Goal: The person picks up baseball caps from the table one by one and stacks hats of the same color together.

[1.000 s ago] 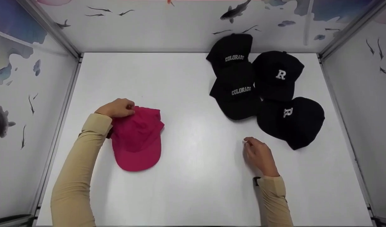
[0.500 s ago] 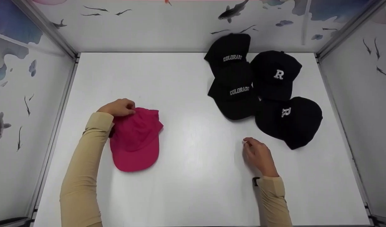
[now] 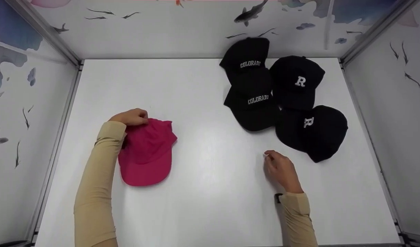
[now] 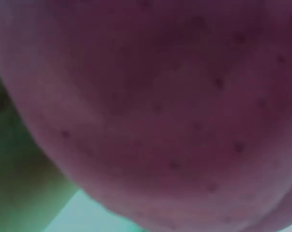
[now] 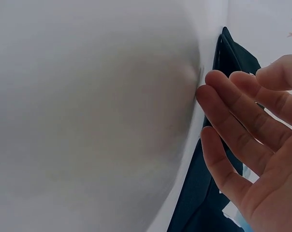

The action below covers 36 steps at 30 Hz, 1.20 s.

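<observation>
A pink baseball cap (image 3: 146, 151) lies on the left of the table, its brim toward the near edge. My left hand (image 3: 130, 117) is at the cap's far left edge and pinches its fabric between thumb and fingers. In the left wrist view, the blurred pink cloth (image 4: 175, 106) fills most of the frame, and the fingers are hidden there. Lower right of the table's middle, my right hand (image 3: 282, 171) rests on the tabletop with nothing in it. Its loosely bent fingers (image 5: 238, 125) show in the right wrist view.
Two black COLORADO caps (image 3: 254, 115) overlap at the back right. Beside them lie a black R cap (image 3: 297, 92) and another R cap (image 3: 328, 137) turned sideways. Printed panels (image 3: 155, 37) border the white table (image 3: 210, 212) at the back and sides.
The head view has shifted slightly, so the scene sits a little further left. My left forearm has swung a bit to the right. The cap and my right hand have barely moved.
</observation>
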Each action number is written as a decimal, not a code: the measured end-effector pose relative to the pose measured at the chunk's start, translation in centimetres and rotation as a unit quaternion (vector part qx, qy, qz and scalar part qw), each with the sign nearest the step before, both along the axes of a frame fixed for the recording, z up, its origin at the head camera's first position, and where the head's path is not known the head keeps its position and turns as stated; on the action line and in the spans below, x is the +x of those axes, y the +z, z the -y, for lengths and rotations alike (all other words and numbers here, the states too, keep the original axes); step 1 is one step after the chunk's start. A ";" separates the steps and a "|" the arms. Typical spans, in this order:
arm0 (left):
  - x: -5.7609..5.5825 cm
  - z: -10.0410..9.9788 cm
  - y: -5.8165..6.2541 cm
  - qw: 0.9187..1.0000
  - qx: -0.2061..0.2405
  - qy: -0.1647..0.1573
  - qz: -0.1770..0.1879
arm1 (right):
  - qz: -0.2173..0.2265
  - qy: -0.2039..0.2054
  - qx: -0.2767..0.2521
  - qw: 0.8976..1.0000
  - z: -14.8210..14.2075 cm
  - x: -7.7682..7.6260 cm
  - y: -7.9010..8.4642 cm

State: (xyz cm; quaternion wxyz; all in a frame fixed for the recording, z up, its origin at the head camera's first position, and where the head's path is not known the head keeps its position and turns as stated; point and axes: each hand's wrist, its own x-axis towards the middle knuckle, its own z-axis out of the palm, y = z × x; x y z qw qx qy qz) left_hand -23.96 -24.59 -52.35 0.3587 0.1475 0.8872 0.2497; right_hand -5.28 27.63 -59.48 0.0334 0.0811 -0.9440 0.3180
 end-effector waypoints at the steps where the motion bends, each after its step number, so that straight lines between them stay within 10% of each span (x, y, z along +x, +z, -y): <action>1: -0.1 -0.1 0.0 1.000 -0.002 0.000 -0.001 | 0.000 -0.001 0.000 1.000 0.0 0.0 0.0; 20: -2.4 -1.4 2.2 0.982 0.046 0.054 -0.175 | 0.016 -0.006 -0.001 1.000 -0.3 0.3 0.2; 36: -2.1 -3.4 4.3 0.988 0.059 0.049 -0.134 | 0.019 0.026 0.018 0.999 -0.5 -2.2 1.9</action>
